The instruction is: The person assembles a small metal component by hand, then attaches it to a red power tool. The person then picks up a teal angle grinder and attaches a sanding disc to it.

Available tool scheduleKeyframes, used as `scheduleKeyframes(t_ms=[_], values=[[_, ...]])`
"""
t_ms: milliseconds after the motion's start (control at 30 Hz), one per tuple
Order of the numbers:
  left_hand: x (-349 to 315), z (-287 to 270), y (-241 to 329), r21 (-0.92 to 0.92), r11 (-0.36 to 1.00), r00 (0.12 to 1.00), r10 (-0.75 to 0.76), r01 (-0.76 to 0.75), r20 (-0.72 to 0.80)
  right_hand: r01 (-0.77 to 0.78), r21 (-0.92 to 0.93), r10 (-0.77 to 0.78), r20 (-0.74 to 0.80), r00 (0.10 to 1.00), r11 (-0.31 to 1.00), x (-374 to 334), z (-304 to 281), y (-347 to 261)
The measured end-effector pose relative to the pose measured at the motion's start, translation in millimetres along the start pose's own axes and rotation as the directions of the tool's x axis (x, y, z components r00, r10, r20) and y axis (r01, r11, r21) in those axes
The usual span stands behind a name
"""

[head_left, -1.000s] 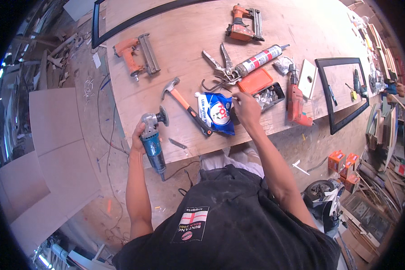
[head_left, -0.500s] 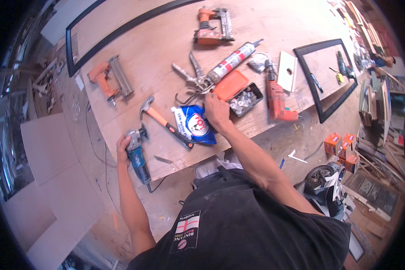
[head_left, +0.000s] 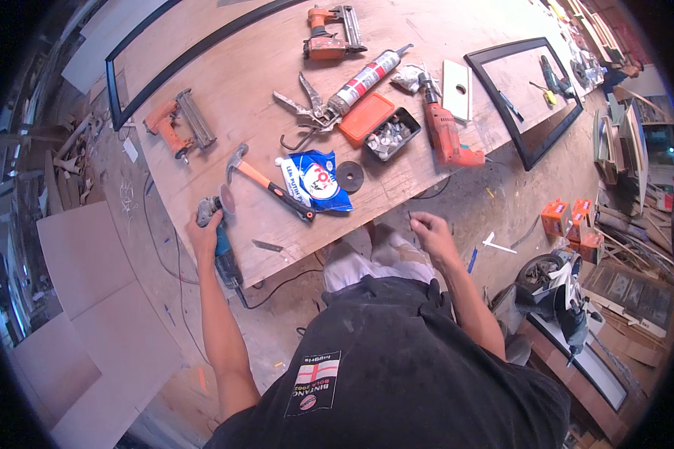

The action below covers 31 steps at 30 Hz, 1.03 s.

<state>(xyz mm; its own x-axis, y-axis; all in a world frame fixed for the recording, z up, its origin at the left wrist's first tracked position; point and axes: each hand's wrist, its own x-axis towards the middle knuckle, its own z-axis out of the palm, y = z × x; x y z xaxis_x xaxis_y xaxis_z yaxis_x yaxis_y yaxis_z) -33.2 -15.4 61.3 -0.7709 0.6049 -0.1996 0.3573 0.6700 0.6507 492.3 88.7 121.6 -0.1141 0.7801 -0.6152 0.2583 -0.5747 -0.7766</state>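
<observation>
My left hand (head_left: 204, 233) is wrapped round the head end of a blue and grey angle grinder (head_left: 228, 263) at the table's left front corner. A thin reddish-brown disc (head_left: 227, 200) on the grinder stands on edge. Off the table's front edge, my right hand (head_left: 436, 236) is closed in a pinch, with a small dark thing at its fingertips that I cannot make out. A dark round disc (head_left: 349, 176) lies on the table beside a blue and white glue pouch (head_left: 318, 182). Between pouch and grinder rests a hammer (head_left: 266, 182) with an orange and black handle.
On the wooden table (head_left: 262, 75) lie two orange nail guns (head_left: 334, 37), a caulking gun (head_left: 363, 81), an orange lid (head_left: 366, 118), a black box of small parts (head_left: 392, 135), a red drill (head_left: 449, 133) and a black frame (head_left: 520, 120). A grinder cord (head_left: 284, 280) hangs below the edge.
My right hand has drawn back from beside the pouch and box to off the front edge, uncovering the dark disc. The grinder has turned, so its disc now shows.
</observation>
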Motion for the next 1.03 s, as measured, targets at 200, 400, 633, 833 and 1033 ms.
scheduleKeyframes(t_ms=[200,400,633,833,1033], values=[[-38.2,35.3,42.7,0.217,0.925,0.865,0.371,-0.312,-0.337,-0.077,0.102,0.076,0.018,0.997,0.992,-28.5,-15.1,24.1],[-132.9,170.2,201.9,0.166,0.698,0.717,0.686,-0.696,0.126,0.218,0.054,-0.223,0.125,0.967,0.974,-8.6,-40.5,23.9],[-115.5,230.6,212.9,0.405,0.721,0.826,0.467,-0.562,0.315,0.285,0.08,-0.28,-0.061,0.958,0.955,-9.6,-197.6,76.1],[-103.2,220.8,211.8,0.514,0.697,0.866,0.427,-0.499,0.262,0.205,0.38,-0.024,-0.431,0.902,0.902,-57.1,-371.4,170.0],[-250.5,267.1,342.8,0.013,0.982,0.765,0.137,-0.187,0.629,0.285,0.445,0.096,-0.66,0.745,0.849,-106.6,-483.6,195.8]])
